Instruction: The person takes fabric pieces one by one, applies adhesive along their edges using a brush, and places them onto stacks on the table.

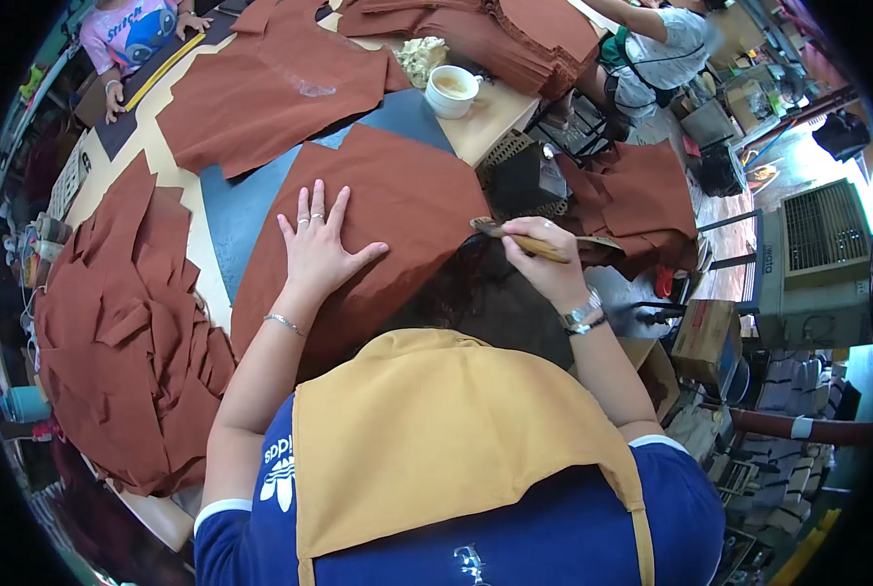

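A large reddish-brown fabric piece (397, 186) lies over a blue-grey board (223, 220) on the table. Pressed flat on that fabric is my left hand (319, 249), fingers spread, with nothing held. My right hand (546, 262) is closed around the wooden handle of a brush-like tool (534, 247), whose head is at the fabric's right edge. Below that edge, a dark surface (485, 303) is partly hidden by the fabric and my body.
Heaped brown pieces (133, 342) are at the left, more fabric (270, 88) beyond. A white cup (451, 93) stands beside crumpled pale material (422, 61). Further pieces (641, 205) hang at the right. Two people are across the table, at top left (138, 34) and top right (661, 54).
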